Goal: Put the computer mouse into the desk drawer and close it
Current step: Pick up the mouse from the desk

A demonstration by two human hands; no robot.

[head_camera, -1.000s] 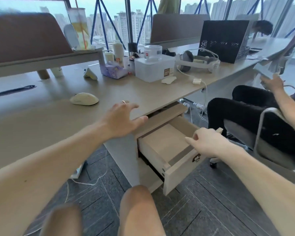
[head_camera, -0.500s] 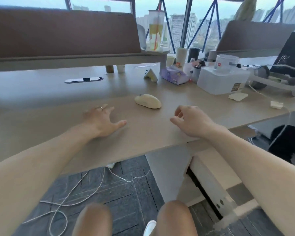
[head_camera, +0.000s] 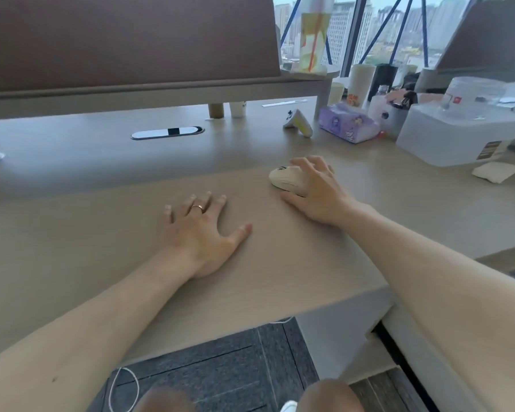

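A cream computer mouse (head_camera: 283, 178) lies on the pale wooden desk (head_camera: 101, 233), right of centre. My right hand (head_camera: 318, 194) is wrapped over its right half, with the fingers across the top and the thumb on the near side. The mouse still rests on the desktop. My left hand (head_camera: 199, 230) lies flat on the desk to the left of the mouse, fingers spread, holding nothing. Below the desk at the lower right, a strip of the drawer unit (head_camera: 366, 358) shows. My right forearm hides the rest of it.
Behind the mouse sit a purple tissue pack (head_camera: 348, 126), a white plastic box (head_camera: 458, 135), bottles and cups. A brown divider panel (head_camera: 125, 40) runs along the back, with a cable slot (head_camera: 167, 132) in front of it. A folded white cloth (head_camera: 495, 172) lies at the right.
My right hand left the open drawer's front, crossed the desktop and closed over the mouse. My left hand settled flat on the desk. The view swung left, away from the drawer.
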